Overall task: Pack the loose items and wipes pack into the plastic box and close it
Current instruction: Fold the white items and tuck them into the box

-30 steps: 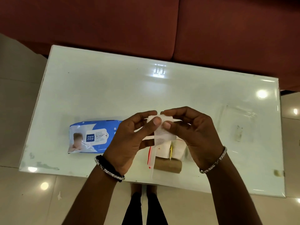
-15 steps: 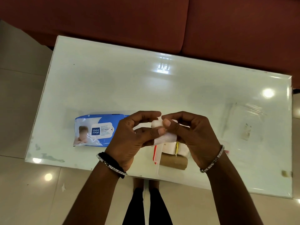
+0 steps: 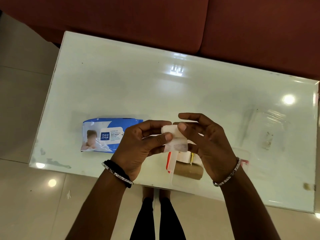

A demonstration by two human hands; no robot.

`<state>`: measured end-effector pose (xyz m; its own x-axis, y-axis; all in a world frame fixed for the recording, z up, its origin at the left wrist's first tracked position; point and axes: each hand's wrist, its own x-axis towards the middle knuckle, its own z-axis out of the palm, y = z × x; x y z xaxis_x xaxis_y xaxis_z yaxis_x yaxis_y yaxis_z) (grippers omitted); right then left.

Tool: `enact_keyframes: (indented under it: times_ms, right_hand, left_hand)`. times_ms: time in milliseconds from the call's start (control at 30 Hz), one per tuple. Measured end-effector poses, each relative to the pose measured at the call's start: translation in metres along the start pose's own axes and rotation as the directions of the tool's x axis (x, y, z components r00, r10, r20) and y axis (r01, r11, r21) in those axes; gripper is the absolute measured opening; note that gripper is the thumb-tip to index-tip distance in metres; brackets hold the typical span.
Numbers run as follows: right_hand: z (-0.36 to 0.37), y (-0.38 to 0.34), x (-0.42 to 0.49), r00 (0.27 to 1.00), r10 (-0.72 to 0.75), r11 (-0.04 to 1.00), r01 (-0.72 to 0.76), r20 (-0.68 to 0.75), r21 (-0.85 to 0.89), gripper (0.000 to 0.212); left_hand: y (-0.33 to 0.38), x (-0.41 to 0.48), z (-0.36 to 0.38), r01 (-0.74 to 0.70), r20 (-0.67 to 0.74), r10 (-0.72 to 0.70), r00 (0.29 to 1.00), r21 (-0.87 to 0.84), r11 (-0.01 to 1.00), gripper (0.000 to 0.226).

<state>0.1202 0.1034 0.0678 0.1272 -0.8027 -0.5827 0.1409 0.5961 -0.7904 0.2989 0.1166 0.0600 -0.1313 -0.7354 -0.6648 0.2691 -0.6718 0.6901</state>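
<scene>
Head view: my left hand (image 3: pixel 138 144) and right hand (image 3: pixel 207 142) pinched a small white roll (image 3: pixel 173 135) between fingertips, above the glass surface (image 3: pixel 155 87); wipes pack (image 3: pixel 105 135) lay flat at left; clear plastic box (image 3: pixel 266 129) sat well apart at right.

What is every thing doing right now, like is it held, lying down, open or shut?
White roll: held in both hands, partly unrolled.
Left hand: pinching the roll.
Right hand: touching the roll, fingers loose.
Wipes pack: lying flat, flap shut.
Brown tube: lying on its side.
</scene>
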Motion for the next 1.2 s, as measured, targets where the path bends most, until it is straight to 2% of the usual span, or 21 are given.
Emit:
enact_keyframes:
  times_ms: [133,200,267,400,500,567,633,767,867,933,1033,1100,1200]
  right_hand:
    - [-0.001,0.004,0.002,1.0,-0.016,0.994,0.014,-0.02,-0.106,0.031]
    - [-0.003,0.005,0.003,0.999,-0.039,0.989,0.039,0.0,-0.139,0.032]
    - [-0.004,0.006,0.004,0.998,-0.057,0.984,0.062,0.039,-0.166,0.031]
    - [-0.005,0.009,0.005,0.994,-0.076,0.992,0.083,0.081,-0.09,0.029]
    - [-0.003,0.007,0.005,0.999,0.027,0.999,-0.028,0.04,0.017,0.041]
    - [-0.003,0.008,0.005,0.997,0.073,0.997,-0.073,0.016,0.002,0.04]
    - [-0.005,0.011,0.004,0.998,0.057,0.997,-0.056,0.013,-0.043,0.034]
    - [-0.009,0.016,0.002,1.0,-0.007,0.995,0.009,0.014,-0.098,0.032]
    - [-0.01,0.018,0.002,0.998,-0.035,0.995,0.039,0.043,-0.088,0.024]
    - [-0.009,0.02,0.002,0.999,-0.031,0.998,0.033,0.039,-0.045,0.018]
    - [-0.006,0.019,0.003,0.999,0.033,0.998,-0.034,0.011,0.046,0.028]
    - [-0.006,0.019,0.004,0.999,0.045,0.998,-0.044,-0.005,0.046,0.037]
    - [-0.007,0.02,0.005,1.0,0.001,1.0,-0.001,0.023,-0.008,0.033]
  left_hand:
    - [-0.001,0.0,-0.001,0.0,0.026,-0.001,1.0,0.035,0.999,0.044]
    - [-0.001,0.001,0.0,0.053,0.03,-0.053,0.998,0.011,0.999,0.054]
    - [-0.001,0.002,0.001,0.108,0.034,-0.108,0.994,-0.001,0.994,0.053]
    - [-0.004,0.005,0.002,0.095,0.004,-0.095,0.995,-0.006,0.995,0.041]
    - [-0.006,0.006,-0.002,0.037,0.007,-0.037,0.999,0.023,0.999,0.04]
    - [-0.008,0.005,-0.003,0.011,0.026,-0.013,1.0,0.057,0.998,0.037]
    - [-0.009,0.005,-0.003,0.011,0.032,-0.013,0.999,0.068,0.998,0.039]
    - [-0.008,0.005,-0.002,0.113,0.024,-0.113,0.993,-0.01,0.994,0.058]
    - [-0.009,0.005,-0.002,0.17,0.033,-0.169,0.985,-0.03,0.985,0.05]
    - [-0.011,0.006,-0.002,0.143,0.02,-0.143,0.989,0.004,0.99,0.043]
    - [-0.014,0.006,-0.004,0.085,-0.003,-0.085,0.996,0.041,0.996,0.041]
    - [-0.015,0.007,-0.006,0.074,0.009,-0.074,0.997,0.045,0.996,0.038]
    - [-0.015,0.008,-0.008,0.093,0.04,-0.095,0.995,0.035,0.995,0.042]
